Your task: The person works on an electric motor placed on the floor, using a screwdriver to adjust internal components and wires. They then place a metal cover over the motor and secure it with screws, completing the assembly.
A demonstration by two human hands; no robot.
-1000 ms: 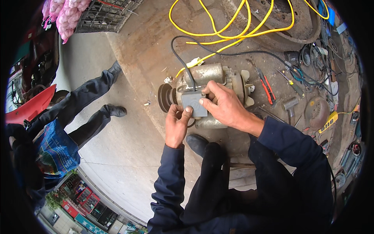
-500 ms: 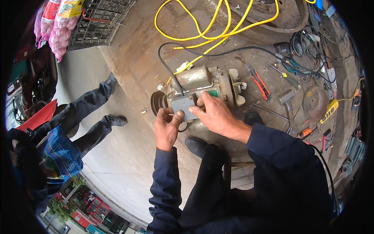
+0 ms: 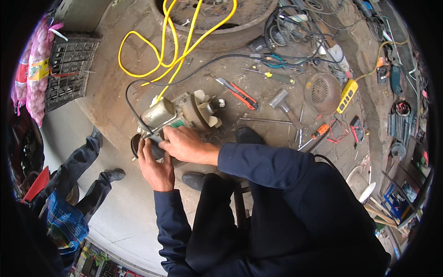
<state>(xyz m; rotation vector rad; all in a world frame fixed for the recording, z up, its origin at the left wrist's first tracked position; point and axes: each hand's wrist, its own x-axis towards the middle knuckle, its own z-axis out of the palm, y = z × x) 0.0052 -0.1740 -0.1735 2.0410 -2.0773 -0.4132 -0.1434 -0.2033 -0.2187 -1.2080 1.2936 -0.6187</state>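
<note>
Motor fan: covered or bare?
Bare: the fan's pale blades stick out uncovered at the motor's right end; a round vented cover lies apart, farther right.

I see bright yellow on the cord [image 3: 184,53], black on the cable [image 3: 230,56], dull silver-grey on the motor [image 3: 190,110], its label [image 3: 177,123] green, the utility knife [image 3: 240,95] red and black, the sleeves [image 3: 263,164] navy.

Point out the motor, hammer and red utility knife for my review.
Motor [image 3: 178,115]: head view, middle of its metal body.
Hammer [image 3: 290,113]: head view, on its handle.
Red utility knife [image 3: 239,94]: head view, middle of its handle.
</note>
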